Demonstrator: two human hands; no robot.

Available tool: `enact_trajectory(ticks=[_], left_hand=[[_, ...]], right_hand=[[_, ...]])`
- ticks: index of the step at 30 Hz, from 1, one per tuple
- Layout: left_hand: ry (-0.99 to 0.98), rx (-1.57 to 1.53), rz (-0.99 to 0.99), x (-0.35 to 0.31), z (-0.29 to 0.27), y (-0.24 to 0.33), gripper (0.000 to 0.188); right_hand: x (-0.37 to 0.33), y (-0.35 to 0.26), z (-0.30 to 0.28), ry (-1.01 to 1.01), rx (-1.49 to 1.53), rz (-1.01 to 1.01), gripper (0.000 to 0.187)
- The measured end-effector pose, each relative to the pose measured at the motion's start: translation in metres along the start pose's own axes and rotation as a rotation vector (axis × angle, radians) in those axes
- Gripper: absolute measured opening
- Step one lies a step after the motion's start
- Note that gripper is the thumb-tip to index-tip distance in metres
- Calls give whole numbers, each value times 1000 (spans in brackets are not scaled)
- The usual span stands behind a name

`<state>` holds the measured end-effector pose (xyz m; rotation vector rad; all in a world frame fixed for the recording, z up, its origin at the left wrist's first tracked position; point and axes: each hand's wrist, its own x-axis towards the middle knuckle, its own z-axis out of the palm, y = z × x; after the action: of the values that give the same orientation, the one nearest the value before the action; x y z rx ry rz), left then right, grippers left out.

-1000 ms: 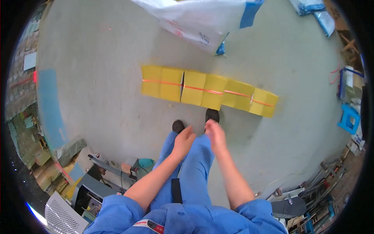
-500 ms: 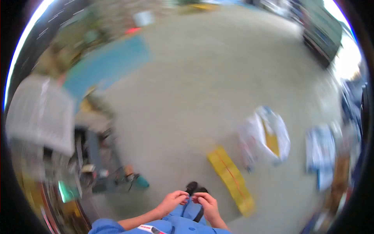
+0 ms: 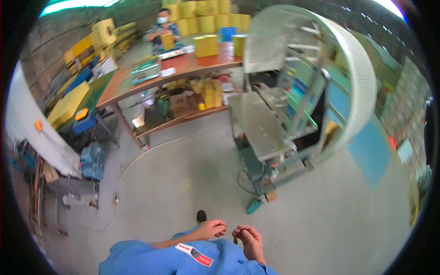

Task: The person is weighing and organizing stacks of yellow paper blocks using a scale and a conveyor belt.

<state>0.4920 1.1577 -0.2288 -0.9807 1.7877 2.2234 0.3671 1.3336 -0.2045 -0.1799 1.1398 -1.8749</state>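
Note:
My left hand [image 3: 211, 229] is in front of my blue jacket [image 3: 192, 252], its fingers curled together. Whatever they pinch, if anything, is hidden or too small to make out. A short gap to the right, my right hand [image 3: 250, 239] is closed too, thumb against bent fingers. Something dark shows beneath its fingertips; I cannot tell whether it is held or lies behind. Neither hand touches the other. Below and beyond the left hand a black shoe [image 3: 201, 217] stands on the grey floor [image 3: 156, 197].
Ahead right stands a metal-framed machine [image 3: 266, 126] with a large pale curved guard [image 3: 362, 78]. A long red-topped table [image 3: 183, 66] runs across the back, where a masked person [image 3: 158, 34] handles a yellow block [image 3: 167, 41]. A pale cable [image 3: 133, 162] crosses the floor; a blue motor [image 3: 92, 161] sits left.
My view has swung left: the machine has gone from the left side to the right, and the table has come in. The white bag and yellow strip have left view. My hands are slightly farther apart.

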Motion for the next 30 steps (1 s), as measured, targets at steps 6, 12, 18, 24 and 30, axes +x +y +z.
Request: enact_trajectory(ticks=[6, 12, 18, 24, 30], left_hand=[[251, -178, 82, 23, -164, 15, 29], [548, -130, 190, 39, -282, 114, 28], [588, 203, 267, 129, -364, 188, 29], [781, 333, 462, 231, -464, 312, 28], [1004, 498, 545, 293, -563, 398, 25]], right_hand=[[174, 40, 124, -284, -45, 287, 21], [297, 20, 257, -561, -227, 321, 23], [443, 23, 274, -609, -230, 387, 22], [601, -23, 312, -547, -279, 395, 23], [749, -84, 383, -711, -440, 278, 23]])
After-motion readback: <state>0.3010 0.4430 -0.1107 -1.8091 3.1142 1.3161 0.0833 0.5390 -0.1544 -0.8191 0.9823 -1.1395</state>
